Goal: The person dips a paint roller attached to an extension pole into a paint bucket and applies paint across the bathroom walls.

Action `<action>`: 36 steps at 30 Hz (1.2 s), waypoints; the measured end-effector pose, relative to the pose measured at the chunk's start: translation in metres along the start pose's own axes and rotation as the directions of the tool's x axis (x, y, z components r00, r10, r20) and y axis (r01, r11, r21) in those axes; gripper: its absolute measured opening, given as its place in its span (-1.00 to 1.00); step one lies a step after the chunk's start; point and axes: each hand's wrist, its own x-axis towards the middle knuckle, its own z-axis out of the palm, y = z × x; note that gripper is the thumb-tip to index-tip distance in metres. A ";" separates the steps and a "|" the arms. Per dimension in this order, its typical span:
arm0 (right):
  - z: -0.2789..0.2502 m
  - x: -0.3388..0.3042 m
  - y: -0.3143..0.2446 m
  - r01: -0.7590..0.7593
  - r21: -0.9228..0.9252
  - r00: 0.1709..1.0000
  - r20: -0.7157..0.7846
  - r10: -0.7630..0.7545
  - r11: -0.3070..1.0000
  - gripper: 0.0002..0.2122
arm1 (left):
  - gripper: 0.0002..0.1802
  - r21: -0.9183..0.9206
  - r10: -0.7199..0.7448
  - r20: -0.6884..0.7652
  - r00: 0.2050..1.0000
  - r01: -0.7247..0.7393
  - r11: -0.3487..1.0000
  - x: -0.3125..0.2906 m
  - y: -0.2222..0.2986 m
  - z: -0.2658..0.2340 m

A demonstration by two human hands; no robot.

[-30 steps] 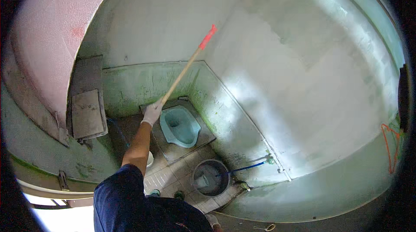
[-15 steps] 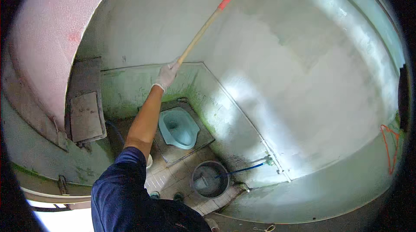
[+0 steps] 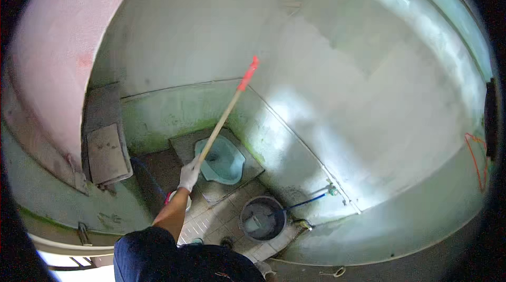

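A white glove covers my left hand (image 3: 188, 175), its fingers wrapped round the lower end of a long wooden pole (image 3: 222, 120). The pole slants up and away to the right, ending in a narrow red piece (image 3: 249, 74) whose kind I cannot make out. In this view the pole crosses over a light blue squat toilet (image 3: 226, 162) set in a raised tiled block. My right hand (image 3: 265, 270), also gloved, barely shows at the lower edge beside my dark shirt, and its fingers are hidden.
A dark bucket (image 3: 243, 225) of water with a pale scoop stands on the tiled floor, a blue hose (image 3: 305, 201) running into it from a wall tap. A small white pail (image 3: 188, 201) is partly behind my forearm. A slab ledge (image 3: 108, 153) juts out at left. Orange cord (image 3: 477, 163) hangs at right.
My left hand has come down and back toward me with the pole. The red end has dropped from high on the wall to near the wall's corner line.
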 end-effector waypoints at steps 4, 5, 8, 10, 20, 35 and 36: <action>-0.019 0.020 0.042 0.006 0.082 0.999 0.037 -0.009 0.997 -0.65 | -0.57 -0.039 0.032 -0.014 0.999 -0.033 0.999 -0.058 -0.008 -0.010; -0.068 0.031 0.059 0.051 0.113 0.999 0.001 -0.052 0.992 -0.65 | -0.58 -0.130 0.015 0.062 0.998 -0.007 0.991 -0.067 0.005 -0.001; -0.038 0.104 0.064 0.030 -0.797 0.601 -0.468 -0.648 0.603 -0.64 | -0.60 -0.205 0.271 -0.005 0.962 -0.267 0.942 -0.075 -0.032 0.019; 0.062 0.067 0.019 0.158 -0.931 0.511 -0.208 -0.834 0.328 -0.61 | -0.66 -0.124 0.405 0.000 0.914 -0.402 0.907 -0.081 -0.031 0.033; 0.324 -0.121 -0.201 0.724 -0.665 -0.245 0.002 -0.970 -0.184 -0.46 | -0.57 -0.189 0.676 0.206 0.707 -0.649 0.737 -0.141 0.126 0.111; 0.281 -0.039 -0.221 0.884 -0.276 0.394 0.002 -0.919 0.378 -0.87 | -0.52 -0.094 0.507 0.334 0.795 -0.507 0.857 -0.233 -0.179 0.114; 0.258 -0.018 -0.214 0.889 -0.216 0.411 -0.009 -0.911 0.404 -0.86 | -0.51 0.100 0.322 0.452 0.832 -0.406 0.908 -0.241 -0.148 0.099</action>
